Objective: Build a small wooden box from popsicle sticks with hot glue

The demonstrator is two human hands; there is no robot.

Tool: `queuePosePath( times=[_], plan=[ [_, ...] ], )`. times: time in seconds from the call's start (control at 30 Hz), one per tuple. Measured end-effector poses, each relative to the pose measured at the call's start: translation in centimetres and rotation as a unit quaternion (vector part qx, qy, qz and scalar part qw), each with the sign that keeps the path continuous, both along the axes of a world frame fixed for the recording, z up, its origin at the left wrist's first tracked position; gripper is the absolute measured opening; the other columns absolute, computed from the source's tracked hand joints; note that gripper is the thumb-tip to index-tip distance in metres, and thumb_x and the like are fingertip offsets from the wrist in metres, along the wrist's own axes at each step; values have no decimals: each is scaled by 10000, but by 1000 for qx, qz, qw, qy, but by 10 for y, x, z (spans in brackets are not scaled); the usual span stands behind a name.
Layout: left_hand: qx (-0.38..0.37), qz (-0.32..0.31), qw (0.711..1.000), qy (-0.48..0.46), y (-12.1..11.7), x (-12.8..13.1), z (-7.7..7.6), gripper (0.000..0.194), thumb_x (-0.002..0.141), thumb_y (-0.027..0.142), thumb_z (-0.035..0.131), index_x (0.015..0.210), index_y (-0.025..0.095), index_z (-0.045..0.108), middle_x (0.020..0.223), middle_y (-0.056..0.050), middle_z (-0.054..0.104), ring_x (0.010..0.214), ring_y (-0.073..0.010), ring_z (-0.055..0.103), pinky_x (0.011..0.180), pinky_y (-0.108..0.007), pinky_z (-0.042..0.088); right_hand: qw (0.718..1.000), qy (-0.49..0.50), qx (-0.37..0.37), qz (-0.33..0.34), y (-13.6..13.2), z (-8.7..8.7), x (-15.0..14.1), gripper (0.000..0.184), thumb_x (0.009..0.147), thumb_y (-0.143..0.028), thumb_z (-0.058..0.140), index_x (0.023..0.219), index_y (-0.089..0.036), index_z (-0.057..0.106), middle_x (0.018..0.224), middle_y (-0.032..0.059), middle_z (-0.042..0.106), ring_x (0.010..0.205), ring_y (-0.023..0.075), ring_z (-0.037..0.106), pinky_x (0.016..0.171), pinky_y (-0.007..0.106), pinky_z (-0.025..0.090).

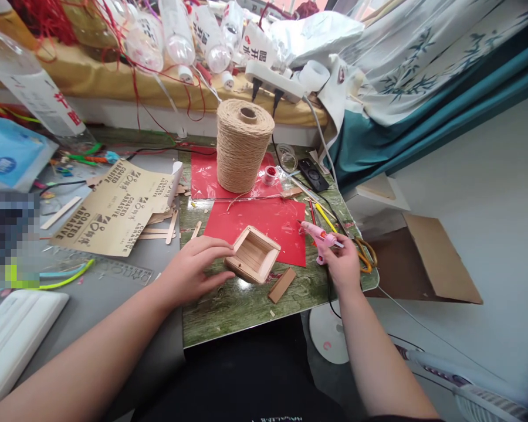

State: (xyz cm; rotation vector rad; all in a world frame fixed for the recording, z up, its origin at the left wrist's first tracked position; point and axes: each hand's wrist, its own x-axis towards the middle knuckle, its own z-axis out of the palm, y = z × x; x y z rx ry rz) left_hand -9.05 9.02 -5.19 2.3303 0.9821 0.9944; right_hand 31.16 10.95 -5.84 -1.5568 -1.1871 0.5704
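A small open-topped wooden box (251, 256), built of thin flat sticks, rests on the green wood-patterned table, partly over a red sheet (286, 225). My left hand (198, 266) is at the box's left side, thumb and fingers spread apart, fingertips at or touching its edge. In my right hand (345, 264) is a pink hot glue gun (319, 237), its nozzle pointing up and left over the sheet's right edge. Between the box and the table's front edge lies a short flat wooden piece (282, 285).
A big twine spool (244, 146) stands behind the box. Sandpaper (118, 211), a clear ruler (123, 271) and loose sticks lie left. A yellow pencil (325, 218) and black phone (313, 174) are right. Bottles and a power strip (275, 82) line the ledge; a cardboard box (440, 258) stands right.
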Motion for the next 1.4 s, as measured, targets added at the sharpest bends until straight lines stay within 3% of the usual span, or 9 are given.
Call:
queuePosePath(
  times=[0.1,0.17,0.23,0.3,0.4,0.47,0.7,1.2,1.4],
  plan=[
    [-30,17,999,1,0,-1,0,502,916,386,797,1357,267,590,1332,-109,685,1247,-275,659,1075,-470,550,980,-73,153,-101,-19,0,-1,357,832,-513,749,967,-245,556,970,35,587,921,236,640,937,485,562],
    [-52,28,998,4,1,-1,0,554,901,422,808,1376,263,571,1372,-117,666,1284,-291,645,1101,-498,541,967,-126,211,-70,-36,4,-16,334,839,-498,724,949,-265,511,988,48,539,978,269,632,970,531,549],
    [-71,32,997,5,1,0,-1,586,889,438,817,1387,268,561,1398,-118,661,1295,-300,645,1104,-517,542,964,-175,195,50,-52,11,-43,396,804,-493,757,1055,-274,544,1067,85,564,1058,323,646,1008,598,542],
    [-85,32,996,3,1,2,-1,597,886,439,820,1395,275,554,1419,-116,662,1299,-300,652,1098,-524,547,951,-216,157,158,-63,17,-74,696,756,-523,811,1337,-285,512,1321,144,566,1276,398,596,1130,681,462],
    [-100,35,994,-4,0,4,-2,618,894,438,812,1424,280,537,1460,-114,652,1327,-296,649,1111,-521,543,938,-228,91,244,-69,20,-112,1128,754,-512,864,1641,-285,205,1694,188,293,1562,446,336,1238,708,351],
    [-113,41,993,-7,0,5,-3,640,897,446,808,1448,284,527,1466,-114,650,1331,-294,650,1114,-513,544,942,-210,51,255,-67,18,-126,1218,770,-504,870,1682,-282,94,1758,181,172,1615,436,240,1262,702,325],
    [-132,55,990,-15,-1,9,-4,547,938,424,761,1427,286,557,1355,-94,706,1183,-261,716,1022,-465,593,962,-156,-2,222,-62,9,-139,1065,815,-370,829,1669,-256,203,1703,167,319,1557,366,390,1261,591,405],
    [-129,61,990,-17,-2,8,-1,479,947,378,740,1388,276,582,1301,-88,727,1173,-264,721,1011,-468,597,963,-177,24,203,-60,9,-149,925,871,-388,767,1638,-280,262,1625,164,389,1530,381,412,1255,651,381],
    [-131,61,989,-14,-2,9,-4,511,918,442,775,1363,272,591,1292,-89,724,1180,-275,712,1023,-477,584,964,-181,21,192,-59,9,-154,984,835,-414,809,1639,-267,261,1625,173,370,1528,389,410,1252,647,387]
  ],
)
